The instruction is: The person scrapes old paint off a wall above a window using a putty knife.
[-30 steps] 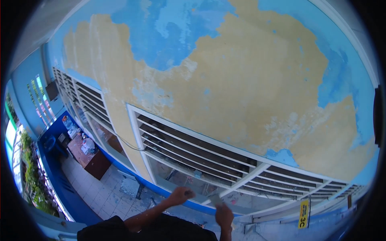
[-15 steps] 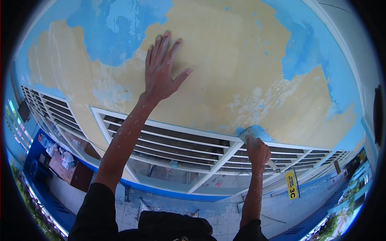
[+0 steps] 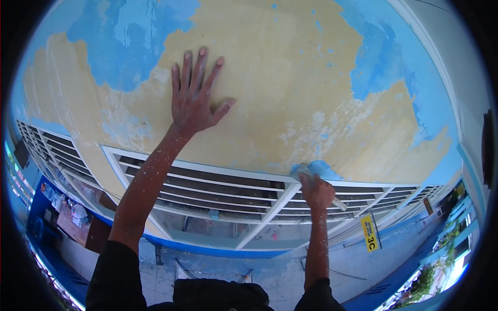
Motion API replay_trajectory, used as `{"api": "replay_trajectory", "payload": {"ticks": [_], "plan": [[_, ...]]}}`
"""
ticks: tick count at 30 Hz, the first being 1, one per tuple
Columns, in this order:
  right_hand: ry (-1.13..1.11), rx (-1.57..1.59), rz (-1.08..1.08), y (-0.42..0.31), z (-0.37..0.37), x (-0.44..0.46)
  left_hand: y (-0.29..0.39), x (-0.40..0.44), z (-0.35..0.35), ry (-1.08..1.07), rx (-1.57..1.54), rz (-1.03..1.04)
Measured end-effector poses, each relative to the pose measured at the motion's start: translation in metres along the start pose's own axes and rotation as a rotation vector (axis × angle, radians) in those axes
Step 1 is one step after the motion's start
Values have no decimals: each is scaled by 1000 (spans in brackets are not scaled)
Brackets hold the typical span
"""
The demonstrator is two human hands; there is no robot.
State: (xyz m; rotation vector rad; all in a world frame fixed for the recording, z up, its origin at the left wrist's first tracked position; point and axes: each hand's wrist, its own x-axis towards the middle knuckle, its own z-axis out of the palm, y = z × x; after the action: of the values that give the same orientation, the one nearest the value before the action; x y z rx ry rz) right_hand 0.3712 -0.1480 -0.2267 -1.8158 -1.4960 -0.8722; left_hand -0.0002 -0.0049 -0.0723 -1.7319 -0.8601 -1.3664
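Note:
My left hand lies flat on the tan part of the wall, fingers spread and nothing held. Lower right, my right hand is wrapped round a scraper; its blade touches the wall at a blue paint patch, just above the white window frame. The end of its handle shows at the right of my fist. Pale scrape marks run up the wall above that patch. White specks dot both forearms.
Louvred windows run along below the wall. A yellow sign marked 3C hangs at the lower right. At the lower left a brown table stands by a blue low wall. Larger blue paint areas border the tan surface.
Since a second ago both hands have risen from below the windows to the wall, left palm flat, scraper at the blue patch. Over the last half second the view has shifted slightly.

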Motion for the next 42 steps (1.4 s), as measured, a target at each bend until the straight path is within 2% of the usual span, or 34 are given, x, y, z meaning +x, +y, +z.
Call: {"api": "replay_trajectory", "payload": {"ticks": [2,5,8,11,18,19,20,22,25,26,28,31,34,35,39,42], "plan": [[-26,2,-9,-10,-4,1,-4,3,0,26,-8,27],[27,-78,6,23,-2,-5,-10,-1,-10,-85,-29,47],[-78,-49,76,30,-11,1,-15,-7,-6,-84,5,74],[49,-28,10,13,-1,-3,-7,-8,-2,-39,-9,38],[-35,-90,65,25,1,-8,-22,-6,-6,-92,7,112],[41,49,-23,17,10,-9,-19,-6,-5,-83,12,102],[126,29,-89,2,14,-7,-14,-8,-6,-82,15,91],[-5,51,-8,-13,6,-7,-15,-7,-8,-82,-3,126],[-16,-47,106,16,6,-16,-32,-13,-10,-109,1,171],[-99,7,190,24,-1,-15,-35,-12,-10,-117,5,179],[-8,-50,110,20,8,-18,-33,-12,-8,-100,23,158],[-29,11,245,-4,8,-20,-26,-12,-10,-102,12,160],[-87,9,231,5,7,-30,-29,-13,-8,-88,15,177],[-104,89,315,4,9,-28,-29,-13,-6,-76,18,178],[5,106,116,-33,25,-19,-29,-14,-6,-96,42,153],[2,102,139,-35,14,-14,-32,-16,-7,-120,41,170]]}}
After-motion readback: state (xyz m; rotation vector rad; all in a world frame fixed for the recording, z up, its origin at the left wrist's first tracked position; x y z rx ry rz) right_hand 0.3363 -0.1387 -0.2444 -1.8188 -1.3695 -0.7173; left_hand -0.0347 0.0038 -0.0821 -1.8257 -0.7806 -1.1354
